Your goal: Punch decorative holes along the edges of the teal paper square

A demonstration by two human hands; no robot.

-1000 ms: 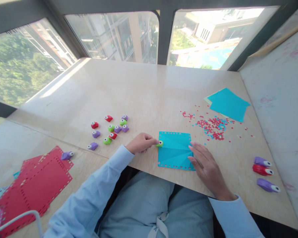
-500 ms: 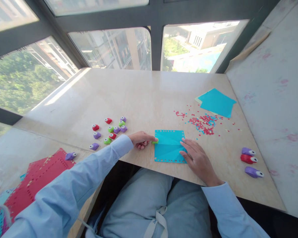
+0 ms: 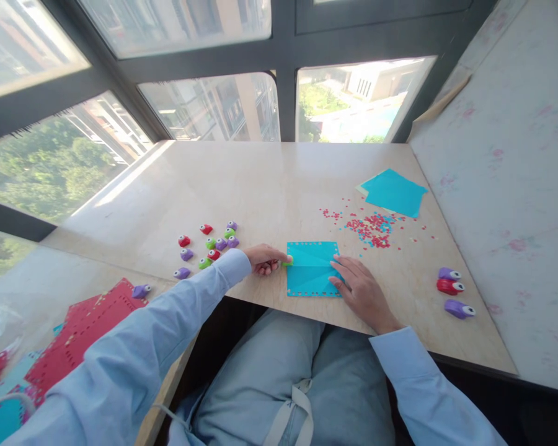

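A blue sheet of paper (image 3: 310,275), with small holes along its edges and a crease across it, lies near the front edge of the table. At its left edge sits a green craft punch (image 3: 287,261). My left hand (image 3: 266,259) is closed on this punch, the thumb or a finger on top and the other fingers curled beneath. My right hand (image 3: 360,288) lies flat with fingers spread over the sheet's right edge.
Several red, purple and green punches (image 3: 212,254) stand left of my left hand. Confetti (image 3: 369,230) is scattered at the right, below more blue paper (image 3: 396,192). Three punches (image 3: 451,285) stand by the wall. Punched red sheets (image 3: 93,322) lie at far left.
The view has tilted up a little, shifting the whole scene. Both hands keep their places on the punch and the blue sheet, with little other visible change.
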